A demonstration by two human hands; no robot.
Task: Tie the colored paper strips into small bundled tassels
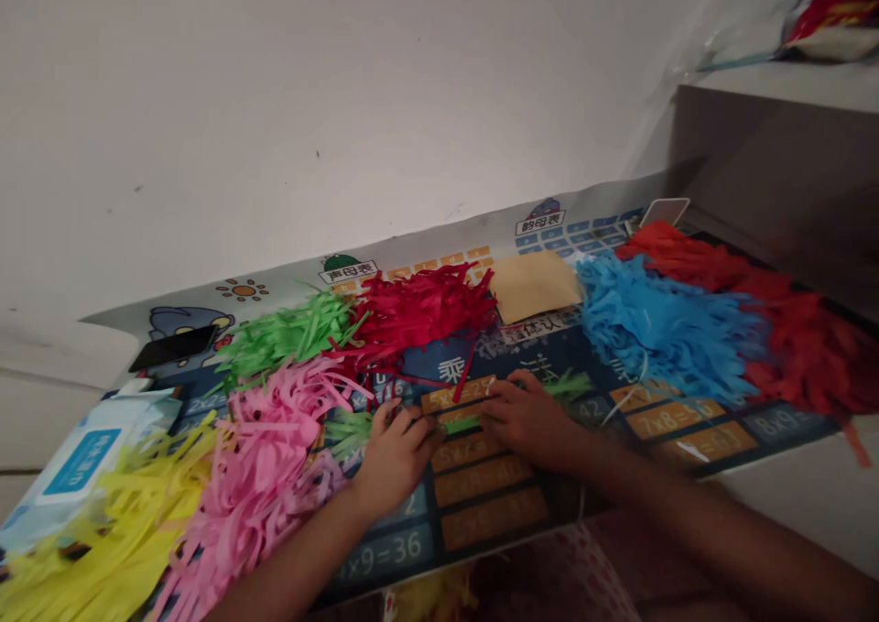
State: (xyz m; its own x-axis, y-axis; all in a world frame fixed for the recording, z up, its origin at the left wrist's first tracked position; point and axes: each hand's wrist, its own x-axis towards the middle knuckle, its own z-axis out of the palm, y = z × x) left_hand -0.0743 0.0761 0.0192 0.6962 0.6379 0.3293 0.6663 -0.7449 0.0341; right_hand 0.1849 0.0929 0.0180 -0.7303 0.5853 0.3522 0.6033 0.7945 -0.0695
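A green paper strip with fringed ends lies across the middle of the dark printed mat. My left hand rests over its left part, fingers bent, with a green fringe showing to the left. On its right part sits my right hand, fingertips curled down, and another green fringe sticks out beyond it. Both hands press or grip the strip near its centre; the fingertips are partly blurred. A thin white string runs beside the right hand.
Fringed paper piles surround the hands: green, dark red, pink, yellow, blue and red. A phone, wipes pack and tan paper lie there. A wall stands behind.
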